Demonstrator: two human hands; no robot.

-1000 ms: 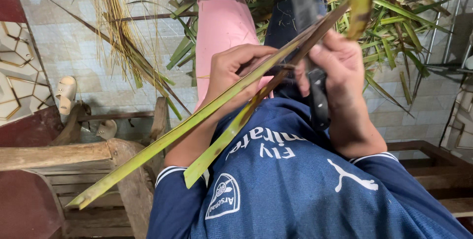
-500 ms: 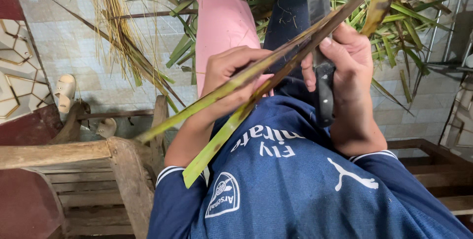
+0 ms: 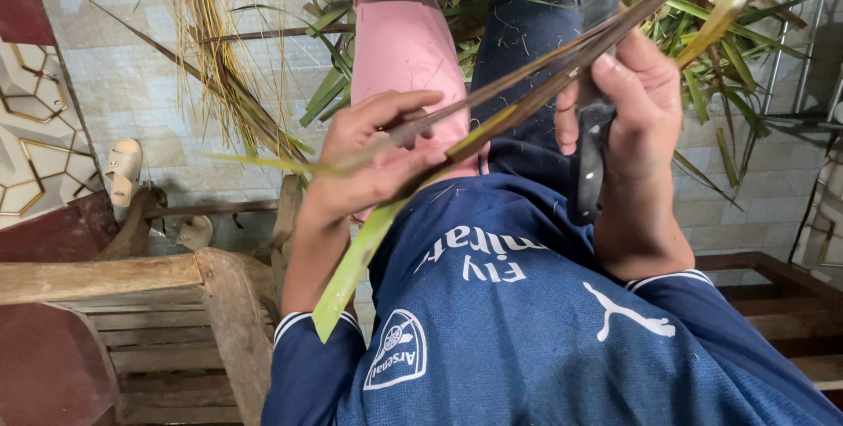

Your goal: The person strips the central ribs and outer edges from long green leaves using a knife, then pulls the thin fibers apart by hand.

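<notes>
Left hand point(image 3: 373, 162) clamped on the palm leaf strip point(image 3: 492, 123) at centre; right hand point(image 3: 637, 110) closed on the knife point(image 3: 593, 127); blade has advanced farther along the strip since earlier; splitting continues.

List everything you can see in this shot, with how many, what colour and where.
Long green palm leaf strip: one, green with brown spots, held across the middle.
Dark-handled knife: one, black handle, upright at right of centre.
Pile of cut green leaves: many, green, floor at top right.
Bundle of dry yellow stalks: one, straw yellow, floor at top left.
Wooden bench: one, brown, lower left.
Pale sandals: two, cream, floor at left.
Tiled floor: grey-beige, background.
Blue sports shirt: one, bottom centre.
Left hand: grips the leaf strip.
Right hand: grips the knife.
</notes>
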